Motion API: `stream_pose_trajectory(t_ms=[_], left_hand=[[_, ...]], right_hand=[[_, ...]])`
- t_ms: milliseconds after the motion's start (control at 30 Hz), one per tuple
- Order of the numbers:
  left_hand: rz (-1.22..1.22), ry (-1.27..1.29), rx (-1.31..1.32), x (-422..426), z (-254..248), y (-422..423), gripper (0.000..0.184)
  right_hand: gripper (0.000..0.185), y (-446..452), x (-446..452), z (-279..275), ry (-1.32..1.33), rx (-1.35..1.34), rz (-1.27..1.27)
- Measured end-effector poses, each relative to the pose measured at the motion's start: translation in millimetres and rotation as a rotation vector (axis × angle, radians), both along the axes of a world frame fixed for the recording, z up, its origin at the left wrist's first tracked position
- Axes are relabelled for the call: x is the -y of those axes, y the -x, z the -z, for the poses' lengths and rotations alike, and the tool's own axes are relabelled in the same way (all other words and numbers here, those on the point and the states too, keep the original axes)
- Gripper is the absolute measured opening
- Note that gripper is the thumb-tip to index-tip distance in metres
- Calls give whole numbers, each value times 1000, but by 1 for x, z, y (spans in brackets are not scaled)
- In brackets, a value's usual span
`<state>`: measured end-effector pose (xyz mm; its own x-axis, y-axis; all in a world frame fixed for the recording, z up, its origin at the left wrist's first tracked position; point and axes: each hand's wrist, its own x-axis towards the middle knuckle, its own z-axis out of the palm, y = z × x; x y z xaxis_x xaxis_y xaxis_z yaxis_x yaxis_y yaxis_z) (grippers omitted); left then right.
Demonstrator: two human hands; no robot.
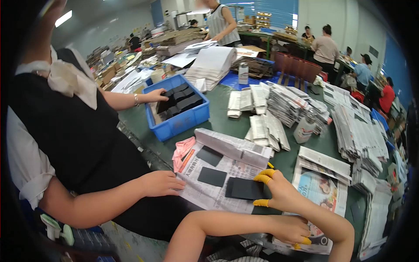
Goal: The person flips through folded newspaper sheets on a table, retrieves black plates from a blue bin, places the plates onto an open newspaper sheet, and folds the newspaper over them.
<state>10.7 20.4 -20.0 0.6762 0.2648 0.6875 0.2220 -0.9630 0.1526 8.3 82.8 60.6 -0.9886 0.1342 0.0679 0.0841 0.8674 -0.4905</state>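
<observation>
My right hand (pixel 279 187), with yellow covers on some fingers, grips the right edge of a stack of black cards (pixel 244 188) between thumb and fingers. The stack rests on an open newspaper sheet (pixel 196 192), beside two flat black pieces (pixel 212 176). My left hand (pixel 293 229) is lower down over a printed newspaper (pixel 323 192), its fingers curled together; what they hold, if anything, is hidden. At the left, a co-worker's hand (pixel 163 183) lies on the open sheet's edge. The co-worker's other hand (pixel 156 95) touches black pieces in a blue bin (pixel 181 125).
Folded newspaper bundles (pixel 288 105) and a bottle (pixel 305 129) stand beyond the sheets. More newspapers (pixel 358 131) are piled at the right. A pink cloth (pixel 182 152) lies near the bin. A stack of white paper (pixel 211 65) and several people are farther back.
</observation>
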Motion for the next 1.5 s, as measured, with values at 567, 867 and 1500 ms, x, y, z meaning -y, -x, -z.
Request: stream_pose_trajectory(t_ms=[567,867,1500], left_hand=[[11,216,242,-5,-2,2,19],[81,469,338,1,-18,5,19],[4,162,-35,-7,9,1,17]], right_hand=[[50,173,18,35,-395,5,17],[49,170,18,41,-346,-142,59],[49,132,45,26,-173,22,-130]])
